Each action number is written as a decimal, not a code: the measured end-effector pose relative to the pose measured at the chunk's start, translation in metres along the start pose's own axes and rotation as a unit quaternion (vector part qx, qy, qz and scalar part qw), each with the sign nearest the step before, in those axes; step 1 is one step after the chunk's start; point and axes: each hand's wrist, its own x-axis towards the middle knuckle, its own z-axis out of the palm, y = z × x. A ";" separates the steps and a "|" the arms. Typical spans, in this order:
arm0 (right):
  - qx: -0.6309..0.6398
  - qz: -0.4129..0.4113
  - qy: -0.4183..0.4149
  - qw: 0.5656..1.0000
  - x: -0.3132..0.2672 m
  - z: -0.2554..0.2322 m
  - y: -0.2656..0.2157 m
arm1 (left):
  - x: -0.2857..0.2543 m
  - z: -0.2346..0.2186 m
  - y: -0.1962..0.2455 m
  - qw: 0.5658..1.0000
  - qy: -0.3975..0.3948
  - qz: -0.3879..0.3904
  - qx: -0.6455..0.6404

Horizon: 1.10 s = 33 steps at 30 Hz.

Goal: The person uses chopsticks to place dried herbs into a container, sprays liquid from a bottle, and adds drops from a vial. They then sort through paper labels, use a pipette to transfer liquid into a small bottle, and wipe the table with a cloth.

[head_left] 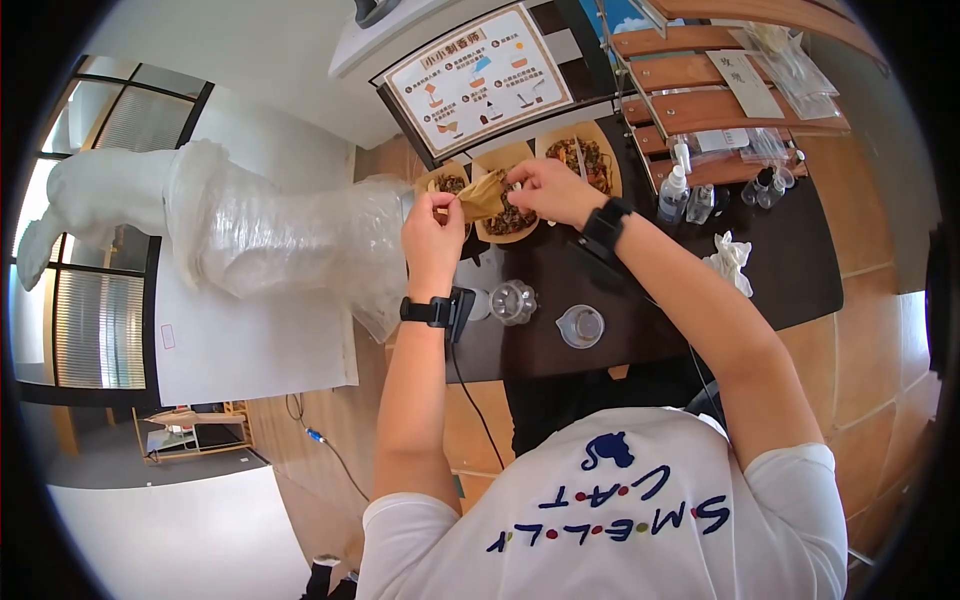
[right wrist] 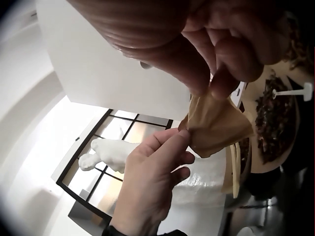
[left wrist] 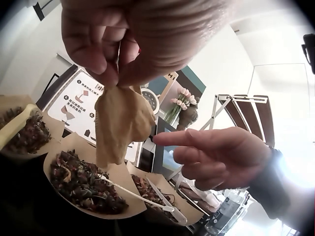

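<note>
A small brown paper-like pouch (head_left: 483, 197) is held between both hands above the trays of dried plant pieces. My left hand (head_left: 434, 243) pinches one end with thumb and fingers; in the left wrist view the pouch (left wrist: 120, 123) hangs from them. My right hand (head_left: 560, 192) pinches its other side, and the right wrist view shows thumb and finger meeting at the edge of the pouch (right wrist: 216, 125). Below lies the middle tray (left wrist: 133, 209) with a thin white spoon (left wrist: 133, 191) across it. The inside of the pouch is hidden.
Two more filled trays flank the middle one. Nearer me stand a ribbed clear container (head_left: 513, 302) and a clear beaker (head_left: 581, 326). An instruction board (head_left: 478, 85) is behind, small bottles (head_left: 672, 195) and a wooden rack (head_left: 700, 75) at right, a plastic-wrapped object (head_left: 290, 235) at left.
</note>
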 end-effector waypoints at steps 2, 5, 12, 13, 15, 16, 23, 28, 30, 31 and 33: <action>0.090 0.072 -0.046 0.992 0.007 -0.002 -0.002 | -0.002 0.002 0.001 1.000 -0.001 0.007 0.002; 0.141 0.077 -0.062 0.985 0.016 0.002 0.003 | -0.002 0.002 0.002 1.000 -0.001 0.019 0.006; 0.117 0.101 0.050 0.987 0.024 0.006 0.011 | -0.003 0.003 0.003 0.999 0.018 0.034 -0.029; 0.132 0.113 0.007 0.985 0.024 0.004 0.009 | -0.003 0.003 0.003 0.999 0.018 0.034 -0.029; 0.147 0.126 -0.037 0.980 0.023 0.002 0.006 | -0.004 0.004 0.004 0.999 0.015 0.024 -0.036; 0.157 0.125 -0.054 0.978 0.022 0.002 0.006 | -0.005 0.004 0.004 0.999 0.017 0.024 -0.035; 0.174 0.054 -0.020 0.983 0.027 0.001 0.008 | -0.006 0.002 -0.002 0.998 0.015 -0.003 -0.063; 0.135 0.091 -0.028 0.986 0.033 -0.005 0.004 | -0.008 -0.005 0.003 0.996 0.010 -0.043 -0.079; 0.155 0.088 -0.040 0.983 0.035 -0.004 0.006 | -0.010 -0.003 0.001 0.989 -0.021 -0.038 -0.141; 0.170 0.096 -0.039 0.980 0.035 -0.002 0.006 | -0.010 0.000 -0.005 0.989 -0.020 -0.039 -0.140; 0.185 0.103 -0.036 0.977 0.034 0.001 0.005 | -0.007 0.006 -0.016 0.987 -0.055 -0.001 -0.153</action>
